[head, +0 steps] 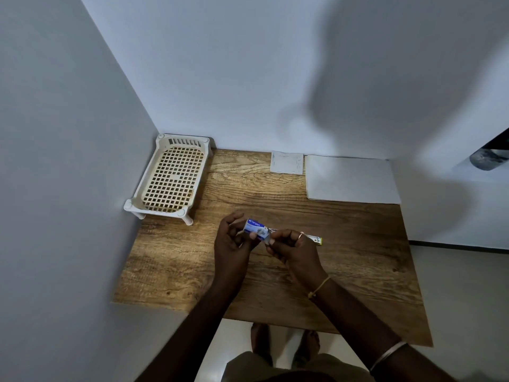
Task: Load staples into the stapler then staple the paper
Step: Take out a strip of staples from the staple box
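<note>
- The left hand (234, 241) gripped one small blue cardboard staple box (256, 228). Its long axis ran rightward to the right hand (292, 249), which pinched the box's end.
- One slim stapler with a yellow-green tip (315, 239) lay left-to-right on the wooden desk (192, 271), just behind the right hand and nearer to it.
- One white paper stack (349, 179) lay far back, well apart.

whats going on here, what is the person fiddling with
A person holds a small blue staple box over the wooden table: the left hand grips one end, the right hand pinches the other, seemingly opening it. What looks like the stapler lies on the table, mostly hidden behind the right hand. The paper sits untouched at the back right, a cream basket at the back left.
</note>
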